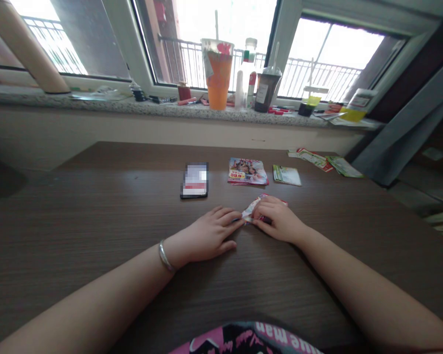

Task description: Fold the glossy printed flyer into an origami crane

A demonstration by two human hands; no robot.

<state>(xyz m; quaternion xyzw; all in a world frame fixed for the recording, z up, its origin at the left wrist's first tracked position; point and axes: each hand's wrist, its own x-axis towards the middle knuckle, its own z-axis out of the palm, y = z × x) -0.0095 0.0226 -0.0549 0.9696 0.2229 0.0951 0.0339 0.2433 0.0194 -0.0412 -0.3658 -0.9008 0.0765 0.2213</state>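
A small folded piece of printed paper (251,208) lies on the dark wooden table (96,211). My right hand (276,219) is curled over it, with thumb and fingers pinching its fold. My left hand (208,236) rests flat beside it, fingers stretched toward the paper's left edge and touching it. A silver bangle (165,256) sits on my left wrist.
A black phone (194,180) lies behind my left hand. Printed leaflets (247,171) and more paper slips (287,175) lie further back and to the right. On the window sill (96,104) stand an orange drink cup (217,73), a dark cup (266,88), bottles and small items.
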